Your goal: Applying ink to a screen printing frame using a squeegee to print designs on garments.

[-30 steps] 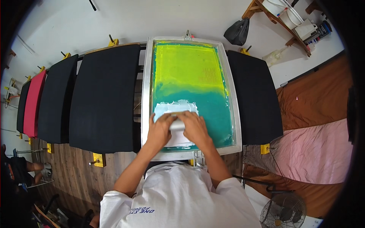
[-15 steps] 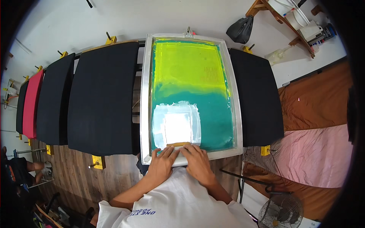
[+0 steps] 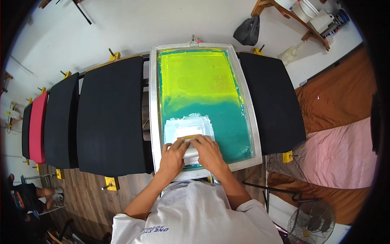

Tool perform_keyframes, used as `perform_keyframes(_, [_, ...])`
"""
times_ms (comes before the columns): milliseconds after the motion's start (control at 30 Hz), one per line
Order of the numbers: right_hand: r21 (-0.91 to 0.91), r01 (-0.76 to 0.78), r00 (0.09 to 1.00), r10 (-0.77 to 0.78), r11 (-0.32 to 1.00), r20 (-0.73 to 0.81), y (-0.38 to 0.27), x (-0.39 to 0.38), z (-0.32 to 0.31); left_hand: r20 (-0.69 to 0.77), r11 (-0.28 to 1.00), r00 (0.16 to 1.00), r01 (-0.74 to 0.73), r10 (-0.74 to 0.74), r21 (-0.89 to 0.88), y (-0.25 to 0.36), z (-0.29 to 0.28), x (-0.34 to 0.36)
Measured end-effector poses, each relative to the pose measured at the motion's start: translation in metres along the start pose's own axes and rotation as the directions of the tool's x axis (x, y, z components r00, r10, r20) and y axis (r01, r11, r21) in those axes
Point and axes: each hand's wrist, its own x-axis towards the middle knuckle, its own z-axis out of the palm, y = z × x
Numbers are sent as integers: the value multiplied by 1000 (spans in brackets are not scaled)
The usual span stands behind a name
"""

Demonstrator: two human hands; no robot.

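My left hand (image 3: 173, 158) and my right hand (image 3: 206, 152) grip a squeegee (image 3: 189, 151) with a silver body and a tan edge, fingers curled over it side by side. The squeegee stands on a patch of white ink (image 3: 189, 121) in the lower left part of a metal-framed screen (image 3: 254, 122). The screen's upper part has a yellow-green coating (image 3: 191, 73) with faint marks, and teal (image 3: 227, 126) covers its lower part.
Black fabric-covered boards (image 3: 109, 110) and a pink one (image 3: 38, 126) flank the screen. A wooden shelf (image 3: 280, 12), black bag (image 3: 246, 32), brown and pink sheets (image 3: 325, 154), fan (image 3: 310, 223) and seated person (image 3: 30, 197) at lower left surround it.
Both hands and squeegee first moved down to the screen's near edge, then back up onto the white ink. The view has shifted slightly.
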Motion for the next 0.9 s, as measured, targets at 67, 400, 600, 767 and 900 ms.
perform_keyframes(67, [7, -50, 994, 49, 999, 98, -4, -3, -11, -4, 999, 1000, -16, 17, 41, 10, -6, -1])
perform_keyframes(400, [-4, -26, 995, 27, 1000, 96, -4, -1, -13, -38, 1000, 999, -11, 11, 5, 12, -5, -3])
perform_keyframes(600, [12, 6, 1000, -6, 1000, 15, -2, -8, -8, 1, 1000, 1000, 5, -5, 6, 16, -4, -6])
perform_keyframes(767, [6, 35, 997, -34, 999, -71, 1, -13, 2, -30, 999, 999, 13, -12, 33, 15, -1, -8])
perform_keyframes(900, [-19, 32, 994, -34, 999, -106, -6, -12, -7, -68, 999, 998, 14, -11, 51, 19, -3, -9])
